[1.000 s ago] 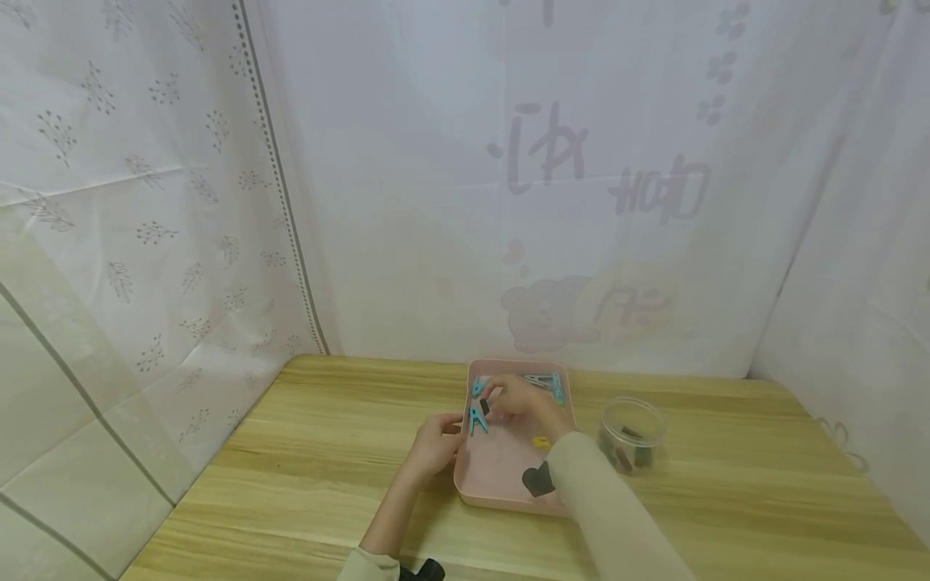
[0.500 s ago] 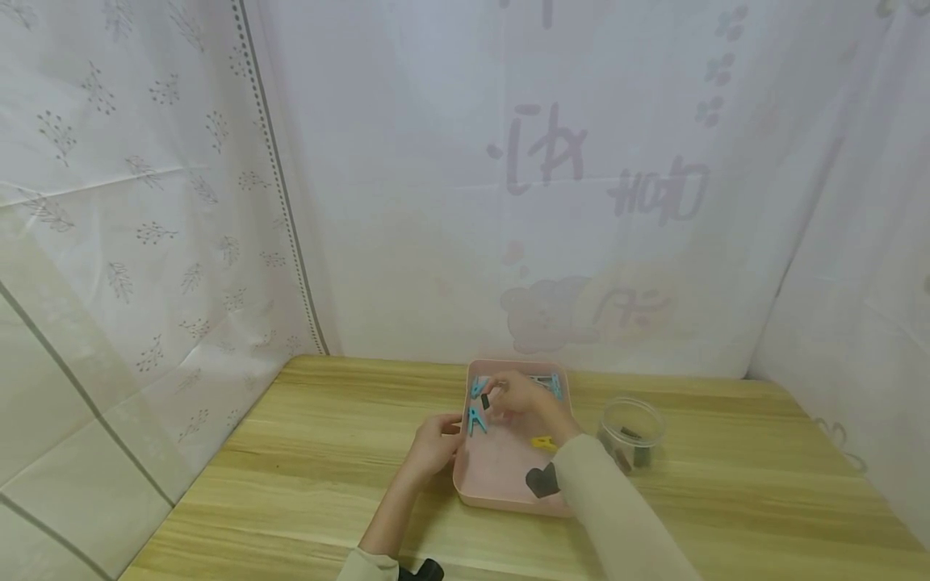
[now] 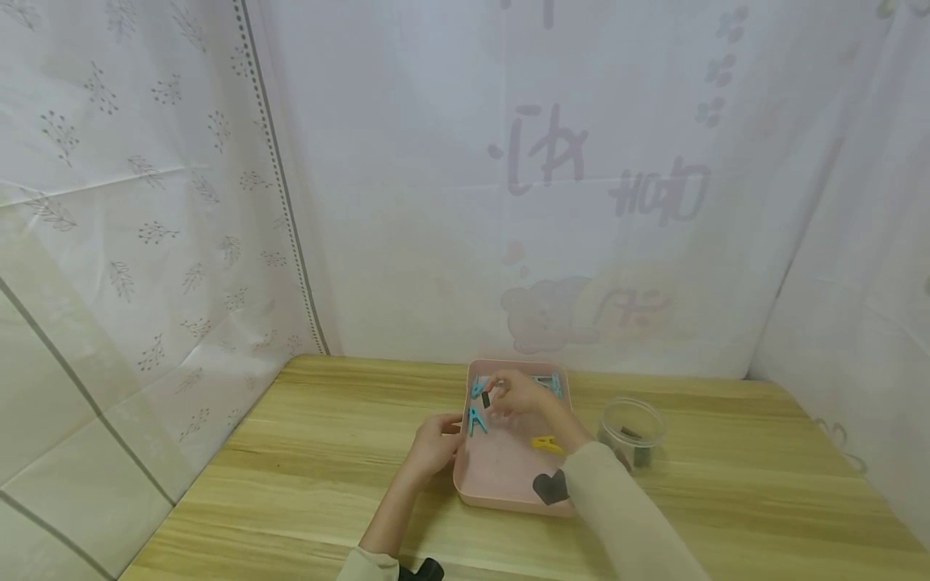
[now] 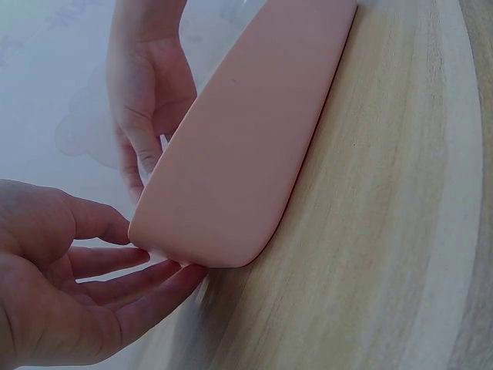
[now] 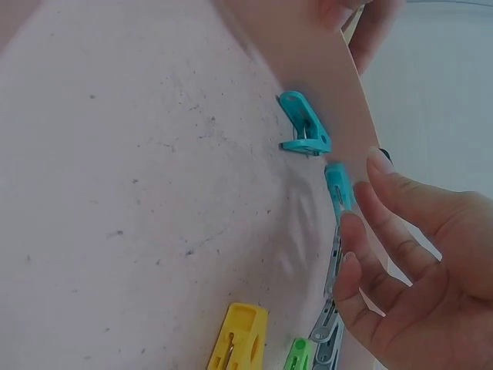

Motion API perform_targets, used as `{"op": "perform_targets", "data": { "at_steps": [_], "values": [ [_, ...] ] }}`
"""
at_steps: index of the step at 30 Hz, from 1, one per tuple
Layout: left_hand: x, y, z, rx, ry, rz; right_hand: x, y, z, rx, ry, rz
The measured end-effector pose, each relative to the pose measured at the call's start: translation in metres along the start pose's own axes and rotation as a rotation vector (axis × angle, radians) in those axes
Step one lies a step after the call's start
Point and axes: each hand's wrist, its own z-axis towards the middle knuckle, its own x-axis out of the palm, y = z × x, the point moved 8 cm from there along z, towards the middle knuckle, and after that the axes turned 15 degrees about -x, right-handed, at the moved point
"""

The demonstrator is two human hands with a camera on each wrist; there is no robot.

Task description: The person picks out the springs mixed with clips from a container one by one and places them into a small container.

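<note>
Head view: you have both hands at the pink tray (image 3: 501, 484) on the bench (image 3: 305, 476).
Left hand: your left hand (image 3: 436, 442) lies against the tray's left wall, fingers loose and straight, clamped on nothing.
Right hand: your right hand (image 3: 517, 397) hovers over the far end and pinches a small dark clip (image 3: 485, 399) between thumb and fingertips.
Clips: a blue peg (image 3: 475, 420) sits on the left rim, a yellow peg (image 3: 545, 442) lies on the tray floor, more blue and grey ones at the far end.
Slip risk: that pinch looks slight — the dark clip could spring out and skip off the bench.
Tray risk: push sideways with the left hand and the tray may slide, perhaps into the clear jar (image 3: 630, 434) near its right.
Sleeve risk: your sleeve (image 3: 617, 516) crosses the near corner — it could drag the tray.
Writing: faint characters show through the curtain (image 3: 603, 177) behind, too pale to read; no brand visible.
</note>
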Motion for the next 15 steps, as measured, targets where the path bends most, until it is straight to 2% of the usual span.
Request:
{"op": "perform_targets", "data": {
  "at_steps": [15],
  "values": [
    [0.0, -0.0003, -0.0005, -0.003, 0.007, -0.012, -0.0004, 0.0018, -0.0043, -0.02, -0.011, 0.014]
  ]
}}
